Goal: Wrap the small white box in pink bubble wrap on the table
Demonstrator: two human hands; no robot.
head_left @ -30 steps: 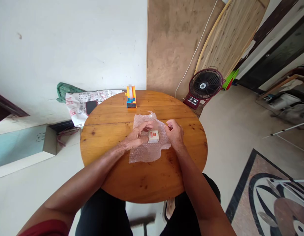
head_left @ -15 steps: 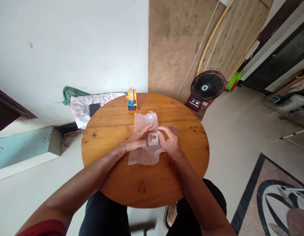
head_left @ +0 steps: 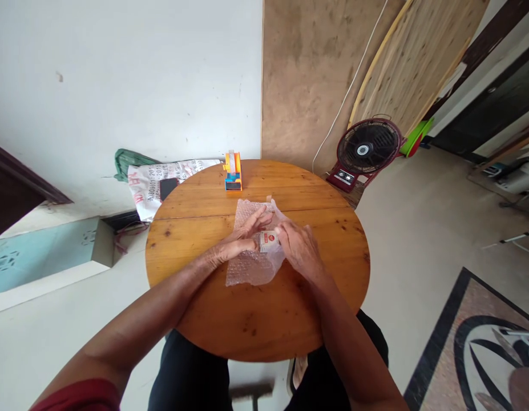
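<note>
Box [head_left: 268, 242], contents hidden, sits on bubble wrap [head_left: 249, 272] upon the desk [head_left: 255, 325]; I can't read its tiny red print. Left of the box I see the left hand [head_left: 241, 240] spread against it; right of it, the right hand [head_left: 299, 244] pinches lifted wrap, which veils the box's edge. Beyond the box stands a tape dispenser [head_left: 233, 178].

Small white box [head_left: 267, 243] with red print on clear bubble wrap [head_left: 250, 272], the wrap's right edge upturned.

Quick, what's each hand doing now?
Left hand: open, beside the small white cardboard box with red print.
Right hand: closed, holding the clear plastic bubble-wrap sheet.
</note>
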